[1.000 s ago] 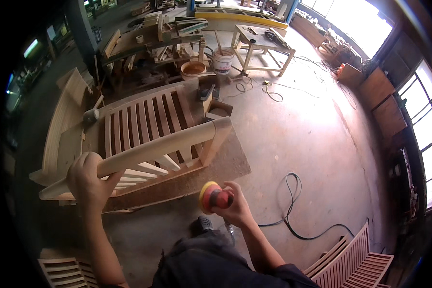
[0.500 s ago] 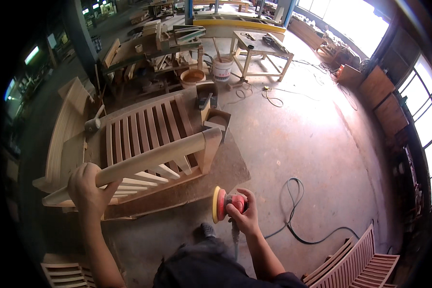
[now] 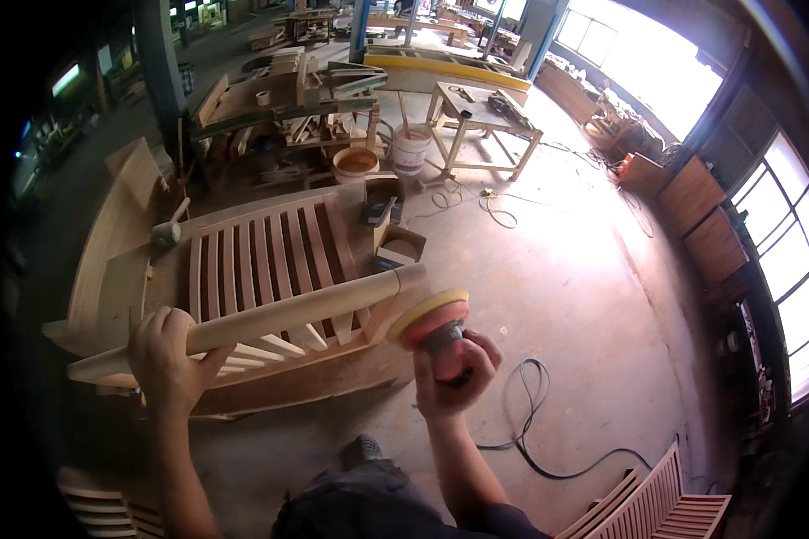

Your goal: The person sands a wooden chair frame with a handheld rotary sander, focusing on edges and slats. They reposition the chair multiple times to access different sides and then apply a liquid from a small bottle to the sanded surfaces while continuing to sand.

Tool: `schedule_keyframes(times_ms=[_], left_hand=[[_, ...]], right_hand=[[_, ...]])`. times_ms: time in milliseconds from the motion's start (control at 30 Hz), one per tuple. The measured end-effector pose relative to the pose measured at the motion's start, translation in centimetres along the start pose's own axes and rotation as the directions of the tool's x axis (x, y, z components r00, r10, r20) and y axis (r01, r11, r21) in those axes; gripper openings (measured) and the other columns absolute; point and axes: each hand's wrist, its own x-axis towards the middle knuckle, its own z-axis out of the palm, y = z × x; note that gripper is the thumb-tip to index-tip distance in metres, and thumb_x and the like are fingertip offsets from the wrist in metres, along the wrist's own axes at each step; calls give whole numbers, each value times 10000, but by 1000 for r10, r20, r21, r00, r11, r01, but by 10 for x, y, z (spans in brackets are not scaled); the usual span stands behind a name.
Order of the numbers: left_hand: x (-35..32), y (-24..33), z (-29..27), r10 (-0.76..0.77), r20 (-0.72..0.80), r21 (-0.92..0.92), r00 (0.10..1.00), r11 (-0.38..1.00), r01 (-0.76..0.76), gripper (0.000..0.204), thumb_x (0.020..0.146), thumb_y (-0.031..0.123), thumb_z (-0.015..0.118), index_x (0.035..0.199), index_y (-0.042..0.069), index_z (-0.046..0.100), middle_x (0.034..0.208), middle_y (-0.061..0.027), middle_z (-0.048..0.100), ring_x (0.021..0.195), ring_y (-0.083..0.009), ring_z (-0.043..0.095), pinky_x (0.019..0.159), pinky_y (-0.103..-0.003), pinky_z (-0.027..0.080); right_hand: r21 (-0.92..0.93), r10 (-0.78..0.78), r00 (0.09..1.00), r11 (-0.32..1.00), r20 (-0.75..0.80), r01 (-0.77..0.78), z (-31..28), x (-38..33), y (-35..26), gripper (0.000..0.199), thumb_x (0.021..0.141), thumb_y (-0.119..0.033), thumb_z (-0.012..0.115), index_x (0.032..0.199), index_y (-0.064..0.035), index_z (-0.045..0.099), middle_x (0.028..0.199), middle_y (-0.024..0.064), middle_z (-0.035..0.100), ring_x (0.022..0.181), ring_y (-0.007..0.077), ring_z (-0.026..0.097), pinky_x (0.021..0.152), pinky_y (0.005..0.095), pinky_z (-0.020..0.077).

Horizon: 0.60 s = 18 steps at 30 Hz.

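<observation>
A pale slatted wooden bench (image 3: 274,247) lies on a low work surface in front of me. My left hand (image 3: 164,359) is wrapped round the left part of its thick near rail (image 3: 301,307). In my right hand (image 3: 463,373) is a red air sander (image 3: 440,325) with a round yellow pad. The pad is tilted, facing up and to the left, close to the rail's right end. Whether it touches the wood I cannot tell. My right palm and some fingers are hidden behind the sander's body.
A mallet (image 3: 165,234) and open boxes (image 3: 399,246) sit round the bench. Beyond stand a brown basin (image 3: 356,164), a white bucket (image 3: 410,153) and a small table (image 3: 487,110). A dark hose (image 3: 530,427) loops over the floor. More slatted furniture (image 3: 661,503) stands at lower right.
My right hand has raised the sander toward the rail's right end and turned its pad upward. My left hand keeps its hold on the rail. The whole view has shifted slightly.
</observation>
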Motion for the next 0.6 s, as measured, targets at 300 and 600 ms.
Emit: schedule_keyframes(times_ms=[300, 600], left_hand=[[0, -6, 2, 36, -13, -11, 999, 999, -36, 589, 774, 559, 875, 775, 106, 499, 762, -91, 514, 717, -300, 565, 649, -458, 435], [3, -4, 12, 56, -128, -9, 990, 998, -58, 739, 861, 815, 662, 700, 119, 476, 692, -65, 467, 608, -253, 515, 546, -432, 393]], right_hand=[[-185, -214, 976, 959, 30, 216, 32, 12, 14, 623, 762, -90, 949, 1251, -137, 565, 1291, 194, 488, 1128, 339, 558, 915, 440, 517], [-382, -20, 791, 868, 612, 318, 16, 162, -83, 462, 724, -243, 967, 1098, -163, 708, 1135, 118, 656, 957, 321, 710, 799, 413, 609]])
